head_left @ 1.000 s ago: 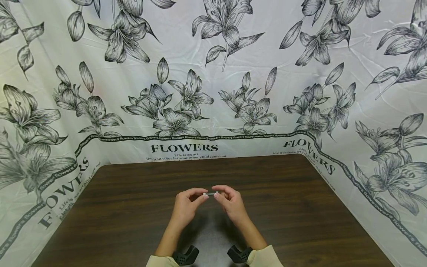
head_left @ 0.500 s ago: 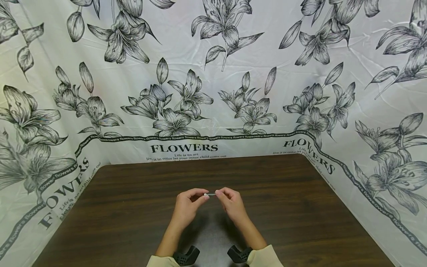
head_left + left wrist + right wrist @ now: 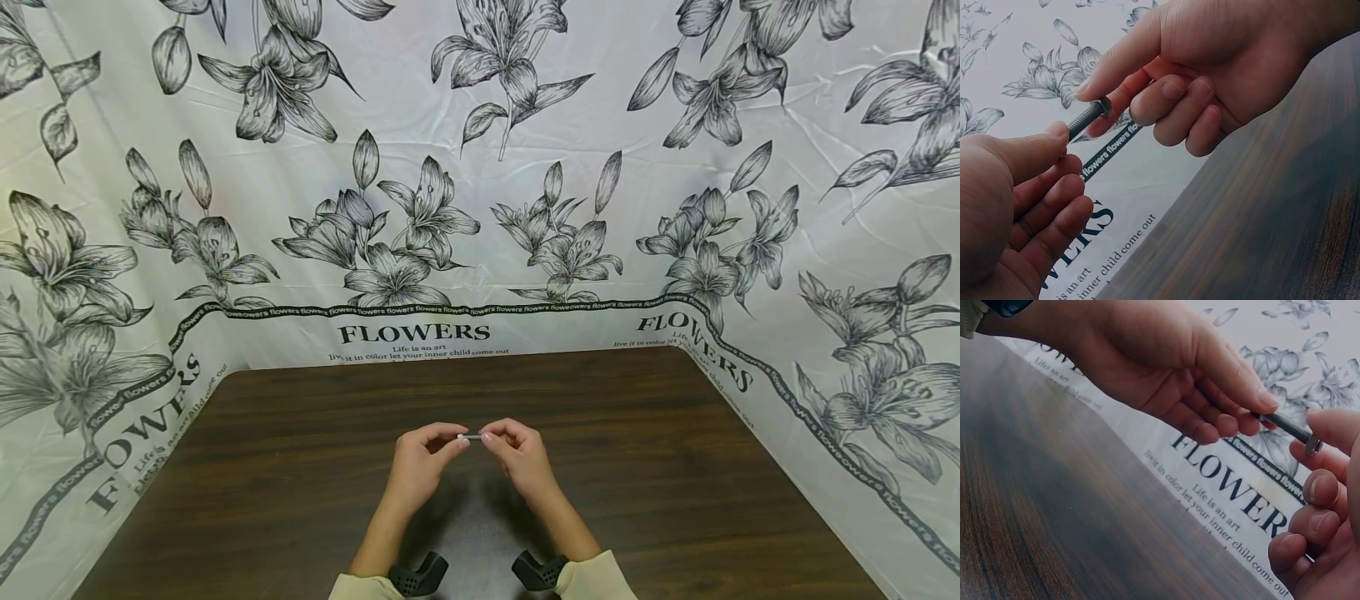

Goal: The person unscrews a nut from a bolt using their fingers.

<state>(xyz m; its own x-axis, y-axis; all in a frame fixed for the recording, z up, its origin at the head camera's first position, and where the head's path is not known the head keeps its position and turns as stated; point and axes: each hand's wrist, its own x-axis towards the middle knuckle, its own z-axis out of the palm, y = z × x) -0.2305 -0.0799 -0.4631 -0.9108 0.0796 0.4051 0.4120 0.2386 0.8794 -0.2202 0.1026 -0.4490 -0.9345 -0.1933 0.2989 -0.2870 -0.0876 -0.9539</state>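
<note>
Nearest: black wrist devices (image 3: 418,575) at pale sleeves (image 3: 596,579). Beyond: left hand (image 3: 417,467) pinches the threaded end of a metal bolt (image 3: 1087,120); right hand (image 3: 528,468) has thumb and forefinger narrowed about its head end. Bolt held between both hands, above dark wood-grain desk (image 3: 660,467). Farthest: white flower-print cloth (image 3: 525,333) behind desk.

The bolt (image 3: 1087,119) is grey metal, ridged by its thread and faintly glossy. The tabletop (image 3: 300,467) shows smooth wood grain; the backdrop (image 3: 480,225), creased, satiny cloth; the wrist units (image 3: 422,575), matt plastic; the sleeves (image 3: 366,588), matt fabric.
</note>
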